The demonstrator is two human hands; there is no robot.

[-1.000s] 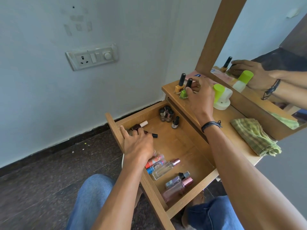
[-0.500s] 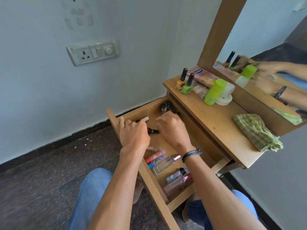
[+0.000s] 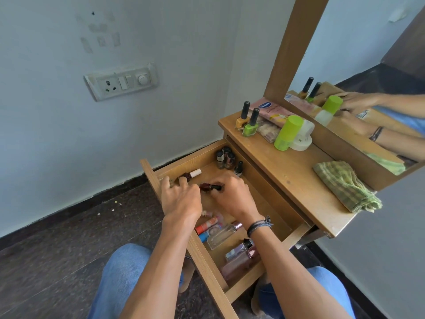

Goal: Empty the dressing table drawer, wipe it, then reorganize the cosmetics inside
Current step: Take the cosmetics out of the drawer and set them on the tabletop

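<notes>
The wooden drawer (image 3: 271,194) stands pulled out. My left hand (image 3: 181,200) lies across its left wall, fingers curled onto a brown nail polish bottle with a white cap (image 3: 192,174). My right hand (image 3: 233,200) reaches into the drawer and pinches a dark red nail polish bottle with a black cap (image 3: 207,187) lying on the bottom. Several small nail polish bottles (image 3: 225,158) stand in the far corner. Nearer me lie red and blue tubes (image 3: 207,226), a clear perfume bottle (image 3: 222,234) and a pink perfume bottle (image 3: 241,261).
On the tabletop (image 3: 289,171) stand a yellow nail polish (image 3: 242,117), a green nail polish (image 3: 251,124), a lotion tube (image 3: 270,109), a green-capped bottle (image 3: 287,132) and a white tape roll (image 3: 302,140). A green checked cloth (image 3: 345,186) lies by the mirror (image 3: 368,72).
My right hand left the green nail polish on the tabletop, dropped into the drawer and took the dark red bottle. My left hand stayed at the drawer's left wall.
</notes>
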